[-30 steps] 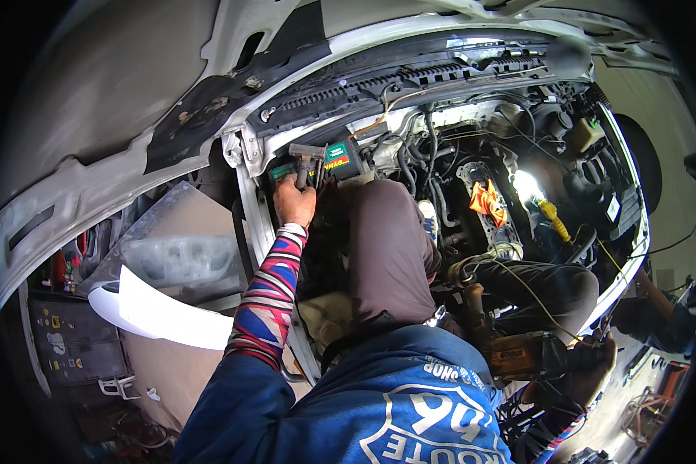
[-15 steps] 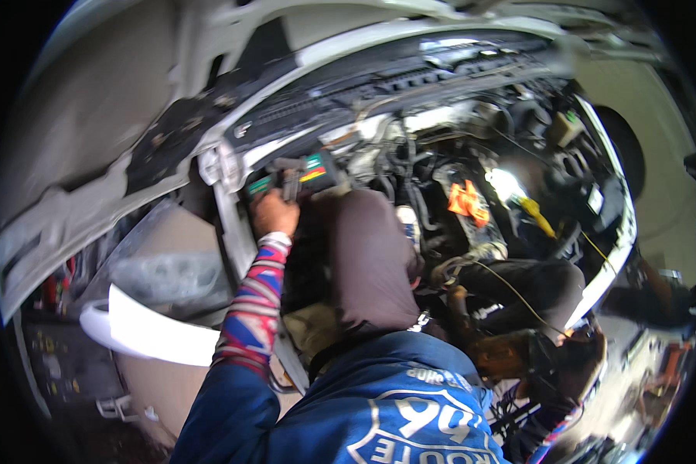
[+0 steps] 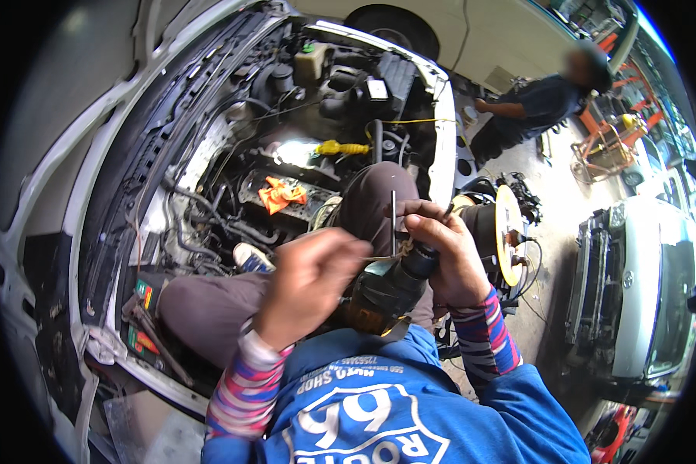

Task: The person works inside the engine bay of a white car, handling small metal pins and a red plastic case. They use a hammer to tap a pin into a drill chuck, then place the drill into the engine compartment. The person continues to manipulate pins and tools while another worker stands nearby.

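A dark power drill [image 3: 375, 298] lies across my lap, its chuck end toward the right. My right hand [image 3: 455, 251] is closed round the black chuck [image 3: 421, 263], thumb and forefinger on top. A thin metal rod [image 3: 394, 216] stands up beside those fingertips; whether they pinch it is hard to see. Left of the drill hovers my left hand [image 3: 309, 274], its fingers smeared by motion. A green and red box [image 3: 143, 298] sits by the car's fender, with a dark long-handled tool [image 3: 156, 332] against it.
My knees are over an open engine bay holding an orange rag [image 3: 281, 195], a lit yellow work lamp [image 3: 340, 148] and hoses. A yellow cable reel [image 3: 509, 240] stands at right. Another person [image 3: 541, 104] stands beyond it, near a silver car [image 3: 634, 282].
My view has swung to the right. My left hand has left the green and red box and come over my lap. The drill and my right hand now show in front of me.
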Motion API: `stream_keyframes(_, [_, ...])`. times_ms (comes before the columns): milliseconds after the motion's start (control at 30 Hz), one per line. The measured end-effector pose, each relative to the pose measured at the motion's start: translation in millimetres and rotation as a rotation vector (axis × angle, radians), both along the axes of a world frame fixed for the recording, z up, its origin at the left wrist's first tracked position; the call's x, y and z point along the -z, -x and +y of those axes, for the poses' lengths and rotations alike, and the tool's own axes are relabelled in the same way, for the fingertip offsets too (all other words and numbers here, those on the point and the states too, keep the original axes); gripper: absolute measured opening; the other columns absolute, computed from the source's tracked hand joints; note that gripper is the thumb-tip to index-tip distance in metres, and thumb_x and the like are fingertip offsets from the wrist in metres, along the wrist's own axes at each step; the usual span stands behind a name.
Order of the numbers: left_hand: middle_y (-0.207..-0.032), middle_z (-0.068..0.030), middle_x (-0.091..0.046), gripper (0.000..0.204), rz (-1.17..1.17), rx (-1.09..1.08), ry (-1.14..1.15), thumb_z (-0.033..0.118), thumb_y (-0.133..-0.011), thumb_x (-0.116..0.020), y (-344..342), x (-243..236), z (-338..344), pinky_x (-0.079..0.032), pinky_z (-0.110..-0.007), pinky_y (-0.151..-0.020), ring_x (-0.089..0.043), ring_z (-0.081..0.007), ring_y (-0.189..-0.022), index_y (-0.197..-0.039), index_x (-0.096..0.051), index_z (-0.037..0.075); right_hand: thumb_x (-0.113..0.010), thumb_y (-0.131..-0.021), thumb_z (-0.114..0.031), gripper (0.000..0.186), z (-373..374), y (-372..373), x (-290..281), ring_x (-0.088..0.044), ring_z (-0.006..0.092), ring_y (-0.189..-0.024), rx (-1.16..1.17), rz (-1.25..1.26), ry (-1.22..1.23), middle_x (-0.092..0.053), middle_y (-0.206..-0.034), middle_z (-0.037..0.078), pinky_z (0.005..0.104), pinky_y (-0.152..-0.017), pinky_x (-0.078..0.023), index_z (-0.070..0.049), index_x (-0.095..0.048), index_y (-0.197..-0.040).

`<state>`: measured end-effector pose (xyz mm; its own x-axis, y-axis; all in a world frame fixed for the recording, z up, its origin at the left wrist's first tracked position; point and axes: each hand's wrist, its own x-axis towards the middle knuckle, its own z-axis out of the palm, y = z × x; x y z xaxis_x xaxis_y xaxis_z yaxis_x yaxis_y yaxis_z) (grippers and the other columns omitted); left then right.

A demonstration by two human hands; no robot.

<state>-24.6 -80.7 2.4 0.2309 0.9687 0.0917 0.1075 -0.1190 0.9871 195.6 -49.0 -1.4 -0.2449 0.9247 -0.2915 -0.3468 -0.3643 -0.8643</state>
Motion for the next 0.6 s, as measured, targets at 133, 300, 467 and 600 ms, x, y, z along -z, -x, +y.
stream_keyframes(133, [-0.069, -0.0113, -0.062, 0.047, 0.051, 0.123, 0.01, 0.043, -0.099, -0.067, -34.5, -8.4, 24.7, -0.045, -0.034, -0.058, -0.054, -0.0111, -0.064, -0.091, -0.068, -0.003, -0.061, -0.1, -0.021, 0.031, -19.7, 7.6, -5.8, -0.062, 0.0081, -0.094, 0.044, 0.017, -0.102, -0.068, -0.103, 0.004, 0.0242, -0.086, -0.048, 0.001, -0.063, -0.123])
stream_keyframes(300, [-0.07, 0.0032, -0.059, 0.042, -0.21, 0.121, 0.343, 0.041, -0.103, -0.062, -28.9, -1.0, 15.6, -0.038, -0.022, -0.054, -0.046, -0.0024, -0.061, -0.084, -0.067, 0.004, -0.065, -0.098, -0.023, 0.03, -28.7, 4.8, 0.5, -0.06, 0.0125, -0.102, 0.021, 0.118, -0.166, -0.063, -0.11, 0.007, 0.027, -0.093, -0.046, -0.001, -0.06, -0.118])
stream_keyframes(467, [-0.057, 0.0049, -0.042, 0.03, -0.743, -0.553, 0.524, 0.029, -0.096, -0.066, 43.0, 31.3, 15.6, -0.028, -0.021, -0.039, -0.036, -0.0043, -0.043, -0.074, -0.052, 0.014, -0.075, -0.087, -0.011, 0.03, -32.6, -1.9, 22.4, -0.063, 0.0167, -0.095, 0.021, -0.014, -0.335, -0.063, -0.106, 0.009, 0.0302, -0.086, -0.05, 0.0, -0.06, -0.111])
stream_keyframes(600, [-0.059, 0.0049, -0.044, 0.03, -0.13, -0.51, 0.59, 0.03, -0.097, -0.065, 94.2, 82.8, 3.5, -0.031, -0.022, -0.041, -0.039, -0.0045, -0.046, -0.075, -0.056, 0.011, -0.07, -0.089, -0.017, 0.036, -27.7, -24.6, 42.3, -0.066, 0.0264, -0.096, 0.207, 0.083, -0.304, -0.064, -0.105, 0.015, 0.0409, -0.092, -0.053, -0.001, -0.056, -0.118])
